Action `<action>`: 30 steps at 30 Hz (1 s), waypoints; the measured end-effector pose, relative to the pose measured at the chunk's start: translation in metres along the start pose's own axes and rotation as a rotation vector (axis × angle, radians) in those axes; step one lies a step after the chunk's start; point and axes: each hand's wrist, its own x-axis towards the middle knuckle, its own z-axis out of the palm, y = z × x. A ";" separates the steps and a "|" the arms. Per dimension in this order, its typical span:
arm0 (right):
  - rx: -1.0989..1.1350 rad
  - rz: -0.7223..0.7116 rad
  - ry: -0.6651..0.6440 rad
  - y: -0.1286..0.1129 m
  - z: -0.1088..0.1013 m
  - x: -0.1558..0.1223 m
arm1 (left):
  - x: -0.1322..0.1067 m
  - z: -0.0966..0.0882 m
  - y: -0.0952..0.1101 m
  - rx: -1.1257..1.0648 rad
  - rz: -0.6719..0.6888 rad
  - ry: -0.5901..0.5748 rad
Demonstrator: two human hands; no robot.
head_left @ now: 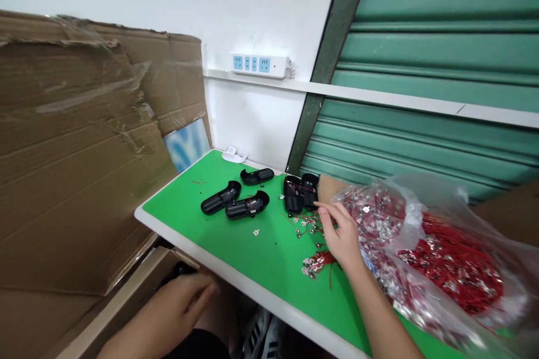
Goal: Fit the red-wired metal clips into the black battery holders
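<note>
My right hand (342,234) reaches over the green tabletop (269,258), fingers stretched out and nothing visible in them. Its fingertips are at the lower edge of a black plastic shell (309,188); whether they touch it I cannot tell. Another black shell (292,193) lies beside that one, with thin red wire across it. Below the hand is a bundle of red wires with metal contact pieces (315,263). Blurred by motion, my left hand (189,297) is below the table's front edge, over an open cardboard box (126,303); its fingers are smeared.
Several more black shells (221,197) lie left of centre, near a loose metal contact (256,232). A clear plastic bag (415,224) full of red wires covers the right side. Large cardboard (84,151) stands at left; a power strip (260,65) is on the wall.
</note>
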 end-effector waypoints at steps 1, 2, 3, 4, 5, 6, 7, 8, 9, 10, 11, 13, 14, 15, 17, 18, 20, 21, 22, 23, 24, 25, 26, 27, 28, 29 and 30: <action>0.006 -0.007 0.001 0.000 -0.001 0.000 | 0.016 -0.006 0.019 0.030 0.112 0.024; 0.013 -0.011 0.005 0.000 -0.002 0.000 | 0.035 -0.012 0.037 0.062 0.216 0.078; 0.020 -0.012 0.009 0.000 -0.003 0.000 | 0.055 -0.017 0.054 0.102 0.304 0.148; 0.025 -0.008 0.013 0.000 -0.004 0.000 | 0.076 -0.020 0.068 0.148 0.386 0.249; 0.030 -0.005 0.014 -0.001 -0.005 0.000 | 0.098 -0.022 0.079 0.217 0.427 0.306; 0.037 -0.002 0.012 -0.001 -0.005 0.000 | 0.118 -0.022 0.086 0.296 0.434 0.320; 0.046 0.000 0.008 -0.003 -0.006 -0.001 | 0.136 -0.022 0.091 0.370 0.430 0.304; 0.057 0.001 0.001 -0.004 -0.007 -0.001 | 0.152 -0.021 0.094 0.440 0.422 0.274; 0.070 -0.001 -0.007 -0.006 -0.008 -0.001 | 0.164 -0.020 0.096 0.507 0.399 0.230; 0.084 -0.006 -0.016 -0.008 -0.009 -0.002 | 0.172 -0.019 0.097 0.564 0.372 0.179; 0.096 -0.013 -0.025 -0.010 -0.009 -0.002 | 0.178 -0.018 0.097 0.611 0.349 0.131; 0.109 -0.031 -0.042 -0.014 -0.010 -0.004 | 0.181 -0.019 0.097 0.657 0.326 0.057; 0.108 -0.036 -0.050 -0.015 -0.010 -0.004 | 0.180 -0.021 0.098 0.649 0.338 0.044; 0.102 -0.036 -0.062 -0.016 -0.010 -0.004 | 0.179 -0.023 0.101 0.616 0.363 0.049; 0.081 -0.021 -0.099 -0.018 -0.007 -0.005 | 0.177 -0.027 0.109 0.489 0.427 0.090; 0.072 -0.009 -0.124 -0.018 -0.006 -0.006 | 0.176 -0.028 0.115 0.399 0.453 0.122; 0.077 0.024 -0.187 -0.019 -0.003 -0.008 | 0.179 -0.026 0.131 0.187 0.467 0.185; 0.093 0.050 -0.227 -0.020 -0.002 -0.009 | 0.183 -0.023 0.140 0.071 0.453 0.212; 0.113 0.080 -0.273 -0.021 -0.001 -0.010 | 0.187 -0.018 0.148 -0.042 0.427 0.237; 0.133 0.116 -0.322 -0.021 0.000 -0.011 | 0.193 -0.012 0.156 -0.143 0.398 0.260; 0.149 0.152 -0.366 -0.022 0.001 -0.013 | 0.199 -0.004 0.164 -0.227 0.372 0.279; 0.157 0.187 -0.393 -0.023 0.001 -0.014 | 0.204 0.003 0.170 -0.289 0.352 0.296; 0.162 0.215 -0.399 -0.023 0.002 -0.015 | 0.210 0.011 0.175 -0.330 0.339 0.315; 0.166 0.234 -0.372 -0.023 0.001 -0.015 | 0.214 0.019 0.179 -0.355 0.330 0.329; 0.175 0.243 -0.321 -0.022 0.001 -0.014 | 0.218 0.026 0.181 -0.369 0.327 0.338; 0.188 0.243 -0.254 -0.021 0.000 -0.013 | 0.221 0.032 0.183 -0.376 0.329 0.338; 0.206 0.242 -0.182 -0.019 -0.001 -0.012 | 0.223 0.037 0.183 -0.383 0.338 0.332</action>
